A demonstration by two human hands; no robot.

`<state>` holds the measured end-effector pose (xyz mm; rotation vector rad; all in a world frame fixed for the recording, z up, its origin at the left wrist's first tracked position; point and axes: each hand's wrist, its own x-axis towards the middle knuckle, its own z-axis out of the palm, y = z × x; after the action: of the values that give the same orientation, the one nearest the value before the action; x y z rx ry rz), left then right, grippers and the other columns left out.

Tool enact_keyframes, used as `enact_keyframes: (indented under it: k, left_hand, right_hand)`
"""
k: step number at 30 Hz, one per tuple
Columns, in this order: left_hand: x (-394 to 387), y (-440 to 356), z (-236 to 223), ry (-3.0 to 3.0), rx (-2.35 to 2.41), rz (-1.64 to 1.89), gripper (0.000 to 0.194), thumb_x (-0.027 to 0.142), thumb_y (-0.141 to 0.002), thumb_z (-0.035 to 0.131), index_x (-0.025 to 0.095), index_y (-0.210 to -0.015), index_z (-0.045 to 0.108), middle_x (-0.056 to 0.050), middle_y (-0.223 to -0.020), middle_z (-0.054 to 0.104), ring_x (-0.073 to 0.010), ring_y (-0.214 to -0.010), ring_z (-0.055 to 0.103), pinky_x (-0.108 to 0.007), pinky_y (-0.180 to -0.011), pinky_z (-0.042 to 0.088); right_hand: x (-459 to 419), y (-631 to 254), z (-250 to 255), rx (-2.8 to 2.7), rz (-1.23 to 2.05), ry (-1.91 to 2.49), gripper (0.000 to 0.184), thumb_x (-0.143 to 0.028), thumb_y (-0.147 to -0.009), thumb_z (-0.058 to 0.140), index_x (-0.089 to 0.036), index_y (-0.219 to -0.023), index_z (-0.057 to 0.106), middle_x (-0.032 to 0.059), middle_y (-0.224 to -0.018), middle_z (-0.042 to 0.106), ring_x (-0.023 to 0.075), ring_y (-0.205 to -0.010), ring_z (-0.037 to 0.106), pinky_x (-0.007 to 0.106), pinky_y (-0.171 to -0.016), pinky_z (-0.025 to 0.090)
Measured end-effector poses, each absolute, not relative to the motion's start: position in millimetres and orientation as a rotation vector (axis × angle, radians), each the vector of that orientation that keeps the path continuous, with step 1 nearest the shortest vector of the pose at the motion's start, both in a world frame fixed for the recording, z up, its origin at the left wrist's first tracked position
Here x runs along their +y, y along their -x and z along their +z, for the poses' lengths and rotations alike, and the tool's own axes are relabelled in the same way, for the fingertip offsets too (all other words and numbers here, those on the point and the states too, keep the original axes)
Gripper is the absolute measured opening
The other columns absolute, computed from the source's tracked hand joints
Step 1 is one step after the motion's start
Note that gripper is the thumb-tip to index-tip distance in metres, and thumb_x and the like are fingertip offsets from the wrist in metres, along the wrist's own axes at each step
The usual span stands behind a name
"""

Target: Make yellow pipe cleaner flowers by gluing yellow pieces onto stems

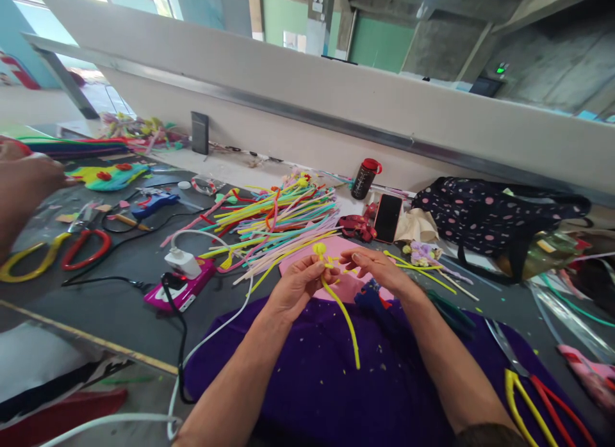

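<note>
Between the thumb and fingers of my left hand (302,282) is a yellow pipe cleaner (346,319), twisted into a small round knob at its top. Its long tail hangs down over the purple cloth (307,376). Just right of it, my right hand (377,268) is loosely curved with its fingers apart, close to a short yellow strand. Whether the fingertips touch that strand I cannot tell. Under both hands lies a pink sheet (293,261), and a dark blue bundle (372,296) rests below my right hand.
Many coloured pipe cleaners (288,210) are heaped ahead. Scissors (516,364) lie at right; more scissors (72,242) are at left. A magenta power bank (180,287) trails cables. A phone (388,218), bottle (365,178) and bag (480,223) stand behind. Another person's hand (29,175) is far left.
</note>
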<state>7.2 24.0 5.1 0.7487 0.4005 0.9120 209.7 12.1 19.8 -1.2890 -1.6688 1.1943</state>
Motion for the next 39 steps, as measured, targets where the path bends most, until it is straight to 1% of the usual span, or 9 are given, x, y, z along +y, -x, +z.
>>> enact_keyframes:
  k: [4,8,11,14,20,25,30,35,39]
  left_hand:
    - [23,-7,6,-0.732,0.319,0.875,0.012,0.022,-0.072,0.062,0.014,-0.068,0.055,0.000,-0.058,0.054,-0.0169,-0.072,0.060,-0.030,-0.070,0.048]
    - [21,-8,8,-0.732,0.262,0.830,0.016,0.024,-0.072,0.062,0.014,-0.067,0.051,0.003,-0.059,0.047,-0.0080,-0.049,0.053,-0.023,-0.053,0.047]
    - [21,-9,8,-0.725,0.219,0.829,0.016,0.023,-0.074,0.060,0.014,-0.070,0.049,0.006,-0.060,0.044,-0.0001,-0.033,0.038,-0.016,-0.037,0.038]
    - [23,-9,6,-0.722,0.193,0.818,0.015,0.022,-0.077,0.057,0.013,-0.069,0.048,0.006,-0.060,0.042,0.0022,-0.029,0.031,-0.012,-0.030,0.028]
    - [25,-10,4,-0.721,0.271,0.851,0.016,0.022,-0.077,0.056,0.014,-0.068,0.047,0.006,-0.058,0.043,0.0007,-0.032,0.036,-0.011,-0.029,0.026]
    - [29,-11,2,-0.662,0.496,0.974,0.018,0.023,-0.070,0.065,0.015,-0.074,0.050,0.003,-0.062,0.049,-0.0117,-0.060,0.061,-0.010,-0.029,0.023]
    - [36,-13,-5,-0.710,0.556,0.998,0.016,0.023,-0.070,0.064,0.013,-0.070,0.051,0.000,-0.064,0.053,-0.0182,-0.073,0.065,-0.010,-0.027,0.018]
    - [38,-16,-12,-0.710,0.636,1.055,0.018,0.026,-0.068,0.065,0.013,-0.071,0.053,-0.002,-0.065,0.056,-0.0184,-0.072,0.065,-0.010,-0.027,0.017]
    - [34,-25,-14,-0.720,0.732,1.055,0.023,0.031,-0.064,0.067,0.014,-0.067,0.051,0.001,-0.060,0.056,-0.0093,-0.048,0.058,-0.011,-0.026,0.018]
  right_hand:
    - [10,-208,20,-1.661,1.267,1.221,0.037,-0.042,-0.086,0.041,-0.017,-0.107,0.058,0.0100,-0.103,0.063,0.0184,-0.088,0.060,0.027,-0.063,0.046]
    - [8,-205,19,-1.657,1.312,1.152,0.040,-0.045,-0.086,0.041,-0.017,-0.109,0.057,0.0111,-0.105,0.063,0.0182,-0.085,0.061,0.026,-0.061,0.046]
    - [8,-202,19,-1.655,1.315,1.139,0.043,-0.047,-0.085,0.041,-0.016,-0.109,0.057,0.0114,-0.103,0.063,0.0178,-0.082,0.062,0.024,-0.058,0.045]
    - [8,-200,18,-1.658,1.324,1.141,0.041,-0.046,-0.086,0.039,-0.016,-0.108,0.058,0.0112,-0.101,0.063,0.0174,-0.081,0.062,0.023,-0.057,0.044]
    - [8,-200,13,-1.682,1.279,1.170,0.039,-0.045,-0.086,0.040,-0.018,-0.107,0.058,0.0097,-0.100,0.064,0.0168,-0.079,0.062,0.023,-0.055,0.044]
    - [7,-199,16,-1.667,1.287,1.162,0.039,-0.044,-0.087,0.040,-0.015,-0.102,0.060,0.0101,-0.092,0.066,0.0170,-0.077,0.063,0.023,-0.054,0.043]
    - [2,-196,25,-1.759,1.279,1.151,0.038,-0.043,-0.086,0.040,-0.015,-0.096,0.063,0.0093,-0.087,0.067,0.0176,-0.079,0.063,0.024,-0.057,0.044]
    - [-4,-194,33,-1.875,1.248,1.084,0.035,-0.041,-0.087,0.041,-0.014,-0.089,0.065,0.0072,-0.088,0.066,0.0167,-0.082,0.060,0.026,-0.064,0.045]
    - [-6,-192,35,-1.920,1.194,1.078,0.030,-0.039,-0.084,0.047,-0.017,-0.095,0.063,0.0056,-0.095,0.064,0.0173,-0.087,0.058,0.027,-0.069,0.045]
